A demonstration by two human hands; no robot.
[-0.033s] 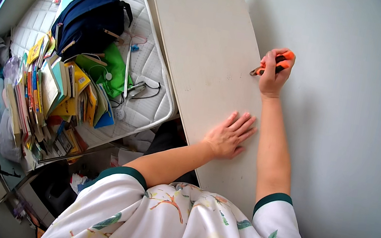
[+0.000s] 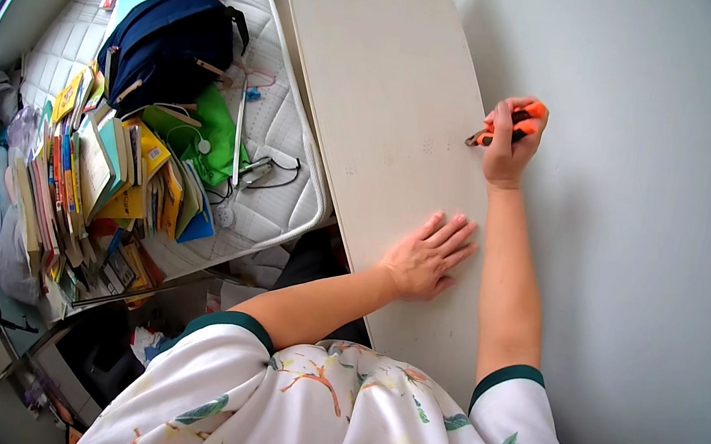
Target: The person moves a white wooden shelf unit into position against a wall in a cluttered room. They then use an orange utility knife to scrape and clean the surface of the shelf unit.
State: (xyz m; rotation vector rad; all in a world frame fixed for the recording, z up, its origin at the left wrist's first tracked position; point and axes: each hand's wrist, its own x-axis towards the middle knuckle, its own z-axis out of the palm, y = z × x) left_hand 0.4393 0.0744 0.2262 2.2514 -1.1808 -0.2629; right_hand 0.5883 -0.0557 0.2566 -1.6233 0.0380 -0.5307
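A pair of pliers (image 2: 525, 126) with orange and black handles is gripped in my right hand (image 2: 503, 157), fingers wrapped round it. Its small metal jaws point left, over the right edge of a long pale board (image 2: 375, 47). Whether the jaws touch the board cannot be made out. My left hand (image 2: 430, 258) lies flat on the board nearer to me, fingers spread and nothing in it. Small dark marks dot the board's surface between the pliers and its left edge.
A plain pale wall (image 2: 656, 225) rises along the board's right side. On the left, a white quilted mattress (image 2: 287, 126) carries a navy backpack (image 2: 170, 36), a green cloth bag (image 2: 216, 128), cables and many stacked books (image 2: 92, 168). Clutter fills the space beneath and beyond.
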